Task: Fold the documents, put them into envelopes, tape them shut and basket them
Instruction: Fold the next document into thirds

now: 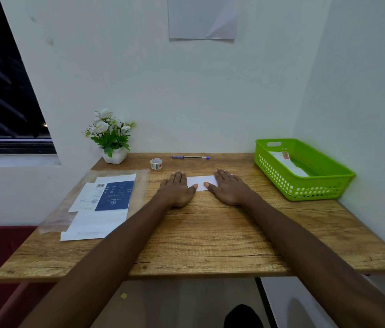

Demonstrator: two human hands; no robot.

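Both hands flat on a folded white paper at the table's middle.
The left hand (177, 189) and right hand (228, 188) lie open, palms down, pressing opposite ends of the paper (201, 182); table (210, 233).

Dim, even indoor light, soft shadows, sharp centre, wide-angle bending at edges.

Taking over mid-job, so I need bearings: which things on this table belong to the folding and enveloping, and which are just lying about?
For the job: folded paper under both hands, left hand, right hand, tape roll, paper stack, green basket holding a taped envelope.

Lying about: pen, potted flowers, sheet on wall.
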